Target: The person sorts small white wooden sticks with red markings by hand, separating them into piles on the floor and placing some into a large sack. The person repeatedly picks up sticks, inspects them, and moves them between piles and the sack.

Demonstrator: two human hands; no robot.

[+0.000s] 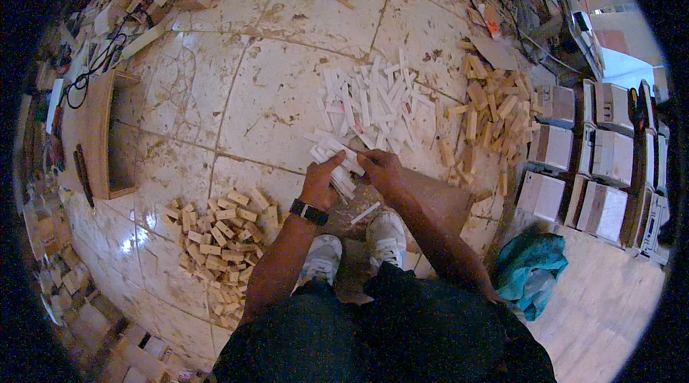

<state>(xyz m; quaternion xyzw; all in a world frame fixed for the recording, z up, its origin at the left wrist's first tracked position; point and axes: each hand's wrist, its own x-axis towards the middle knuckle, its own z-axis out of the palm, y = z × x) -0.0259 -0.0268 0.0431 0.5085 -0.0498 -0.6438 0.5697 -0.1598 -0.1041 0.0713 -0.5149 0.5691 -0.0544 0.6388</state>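
Observation:
My left hand (319,180), with a dark watch on its wrist, is closed round a bundle of thin white strips (343,183) that stick out above and below the fingers. Close beside it, my right hand (385,171) is closed in a pinch at the end of a white strip by the bundle; its fingertips are partly hidden. Just beyond both hands, a loose heap of similar white strips (369,99) lies on the tiled floor. One single strip (365,212) rests below the hands, near my shoes, on a brown board (434,200).
Small drilled wooden blocks (222,229) are heaped at left, and short wood pieces (495,106) at right. An open wooden box (118,139) stands far left. Rows of pale box-shaped pieces (552,146) and a teal cloth (531,268) are on the right. Cables and tools lie back right.

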